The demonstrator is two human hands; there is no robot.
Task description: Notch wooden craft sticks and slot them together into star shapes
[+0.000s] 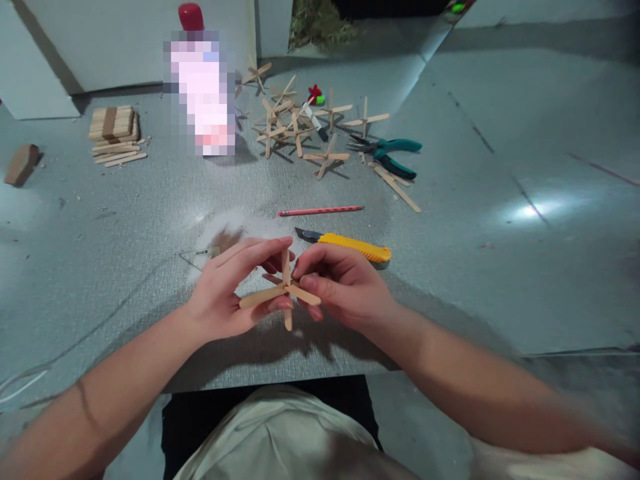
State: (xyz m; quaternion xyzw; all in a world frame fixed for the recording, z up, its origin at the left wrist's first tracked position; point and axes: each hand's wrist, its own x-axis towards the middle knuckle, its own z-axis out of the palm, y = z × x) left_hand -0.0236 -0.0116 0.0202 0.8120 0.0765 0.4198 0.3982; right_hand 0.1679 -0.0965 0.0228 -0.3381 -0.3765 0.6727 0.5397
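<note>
Between my two hands, just above the near part of the table, is a star-like piece of crossed popsicle sticks [263, 295]. My left hand [233, 287] grips it from the left, with the index finger at the tip of the upright stick and the thumb below. The fingers of my right hand [345, 283] pinch it near its middle from the right; part of that grip is hidden. Right behind my right hand lies a yellow utility knife [355, 247], its blade pointing left. Beyond that is a red pencil [320, 211].
Several similar crossed-stick pieces [327, 158] stand at the back, near a white marker-like tube [315, 120]. Teal-handled pliers [395, 148] lie beside loose sticks [400, 190]. Bundled sticks [114, 125], a brown block [23, 165] and a blurred bottle with a red cap [191, 17] are further left.
</note>
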